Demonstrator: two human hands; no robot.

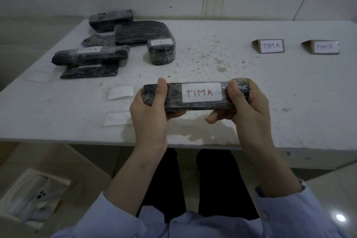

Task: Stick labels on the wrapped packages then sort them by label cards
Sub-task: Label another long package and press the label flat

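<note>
Grip of left hand [148, 114], right hand [246, 110] round package [201, 93] ends, box [85, 172] holds bag [36, 197]

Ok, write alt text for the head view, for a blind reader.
The left hand and right hand grip the ends of a black wrapped package labelled TIMA over a white table. A TIMA card and a second card stand far right; other wrapped packages lie far left.

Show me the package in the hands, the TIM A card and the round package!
held package [201, 93]: head view, on its white label.
TIM A card [271, 45]: head view, middle of its face.
round package [161, 54]: head view, on its dark front.
</note>
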